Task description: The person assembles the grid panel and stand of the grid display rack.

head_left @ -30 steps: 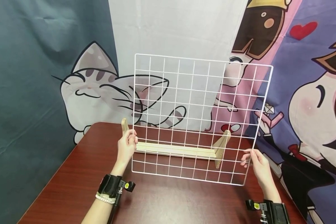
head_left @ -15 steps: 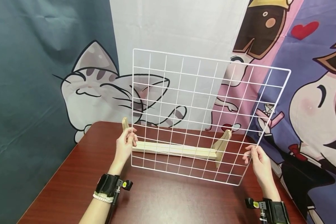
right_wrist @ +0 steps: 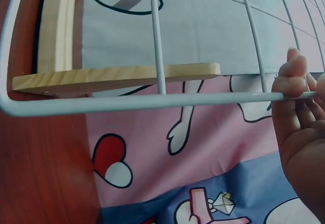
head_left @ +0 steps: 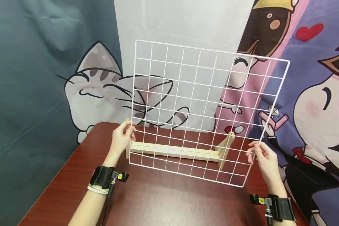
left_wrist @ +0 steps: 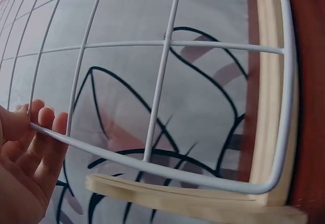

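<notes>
Above dark-red wood-grain tabletop [head_left: 169, 204], near side of pale wooden stand [head_left: 173, 150]: 1 white wire grid panel [head_left: 206, 100], held approx. upright, its R end lower than L in head view; contact w/ stand, if any, can't tell. L hand [head_left: 122, 135] pinches L side wire [left_wrist: 146, 164]; R hand [head_left: 265, 158] pinches R side wire [right_wrist: 152, 101]; both grips below mid-height. Handling (est.): light for its size; thin metal rods, prob. coated; stiff overall, may twist a bit if hands pull unevenly; smooth finish, so mod. slippery; not fragile, though coating could chip if knocked. Best hold: outer side wires, thicker than inner ones, hands level w/ each other; grip nr. mid-height should cut sway, as most of panel rises above fingers. Inner wires likely bendier, poorer hold. Stand incl. horiz. rail [right_wrist: 63, 26] betw. 2 end brackets [head_left: 226, 147]. Rear: cartoon-print backdrop [head_left: 169, 18].
</notes>
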A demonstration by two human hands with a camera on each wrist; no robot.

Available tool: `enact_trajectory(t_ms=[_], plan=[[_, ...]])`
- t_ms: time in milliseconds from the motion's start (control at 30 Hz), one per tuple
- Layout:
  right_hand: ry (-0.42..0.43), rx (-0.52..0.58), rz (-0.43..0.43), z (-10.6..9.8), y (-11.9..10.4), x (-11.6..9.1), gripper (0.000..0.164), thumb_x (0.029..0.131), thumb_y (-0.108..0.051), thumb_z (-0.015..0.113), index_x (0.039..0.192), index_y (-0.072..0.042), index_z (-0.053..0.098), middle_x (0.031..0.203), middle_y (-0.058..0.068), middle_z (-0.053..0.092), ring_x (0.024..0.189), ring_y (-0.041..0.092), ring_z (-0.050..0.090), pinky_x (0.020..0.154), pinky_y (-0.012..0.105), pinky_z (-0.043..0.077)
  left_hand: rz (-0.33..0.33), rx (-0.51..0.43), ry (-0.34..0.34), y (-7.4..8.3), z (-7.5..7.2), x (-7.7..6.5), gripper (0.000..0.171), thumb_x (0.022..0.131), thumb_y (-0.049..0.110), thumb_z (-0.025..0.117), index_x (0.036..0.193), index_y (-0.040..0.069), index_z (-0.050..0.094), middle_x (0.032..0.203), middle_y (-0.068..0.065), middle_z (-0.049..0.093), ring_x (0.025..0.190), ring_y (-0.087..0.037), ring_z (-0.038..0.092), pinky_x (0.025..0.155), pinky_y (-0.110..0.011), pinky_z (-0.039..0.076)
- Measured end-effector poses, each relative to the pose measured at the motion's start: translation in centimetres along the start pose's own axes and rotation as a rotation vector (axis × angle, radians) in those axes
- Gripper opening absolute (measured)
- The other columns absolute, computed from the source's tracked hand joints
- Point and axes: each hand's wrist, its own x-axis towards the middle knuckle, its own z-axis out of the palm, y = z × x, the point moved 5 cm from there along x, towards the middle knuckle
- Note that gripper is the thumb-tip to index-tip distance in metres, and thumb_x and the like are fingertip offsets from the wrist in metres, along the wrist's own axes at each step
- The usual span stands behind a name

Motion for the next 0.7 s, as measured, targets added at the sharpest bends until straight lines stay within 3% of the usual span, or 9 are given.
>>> enact_trajectory(t_ms=[133, 300, 467, 567, 700], plan=[[0.048, 0.027, 0.01, 0.0, -0.5, 0.5, 0.017, 0.103, -0.01, 0.042, 0.101, 0.002, 0.055, 0.067, -0.001, 0.065, 0.045, 0.012, 0.05, 0.036, 0.027, 0.033, 0.043, -0.004, -0.002, 0.8, -0.4, 0.7, 0.015, 0.094, 0.005, 0.061, 0.104, -0.005, 0.066, 0.075, -0.008, 0.064, 0.054, -0.019, 0.062, 0.053, -0.016, 0.05], [0.067, 0.052, -0.001, 0.3, -0.9, 1.3, 0.018, 0.103, -0.012, 0.042, 0.1, 0.003, 0.053, 0.065, 0.0, 0.062, 0.044, 0.015, 0.044, 0.037, 0.03, 0.028, 0.018, 0.006, -0.012, 1.1, -0.5, 1.4, 0.014, 0.093, 0.001, 0.06, 0.104, -0.006, 0.066, 0.075, 0.007, 0.06, 0.056, -0.022, 0.063, 0.054, -0.019, 0.053], [0.058, 0.063, -0.016, 0.6, -1.2, 1.8, 0.018, 0.103, -0.011, 0.042, 0.099, 0.002, 0.054, 0.064, 0.001, 0.061, 0.044, 0.016, 0.043, 0.038, 0.032, 0.026, -0.005, 0.055, -0.023, 2.8, -0.6, 1.4, 0.011, 0.093, -0.003, 0.058, 0.101, -0.009, 0.064, 0.078, -0.01, 0.064, 0.06, -0.036, 0.063, 0.053, -0.016, 0.049], [0.057, 0.079, -0.018, 0.7, -1.1, 2.1, 0.018, 0.103, -0.012, 0.042, 0.098, 0.002, 0.054, 0.064, 0.001, 0.06, 0.044, 0.014, 0.044, 0.038, 0.03, 0.026, -0.015, 0.088, -0.033, 3.9, -0.8, 1.3, 0.01, 0.093, -0.004, 0.057, 0.099, -0.009, 0.062, 0.079, -0.02, 0.064, 0.061, -0.037, 0.063, 0.053, -0.013, 0.046], [0.056, 0.083, -0.02, 0.6, -1.1, 2.3, 0.018, 0.103, -0.011, 0.041, 0.097, 0.001, 0.053, 0.063, 0.001, 0.06, 0.044, 0.016, 0.041, 0.037, 0.031, 0.024, -0.049, 0.082, -0.075, 3.1, -0.7, 1.7, 0.009, 0.096, 0.0, 0.054, 0.099, -0.006, 0.06, 0.08, -0.025, 0.066, 0.059, -0.031, 0.063, 0.053, -0.017, 0.049]])
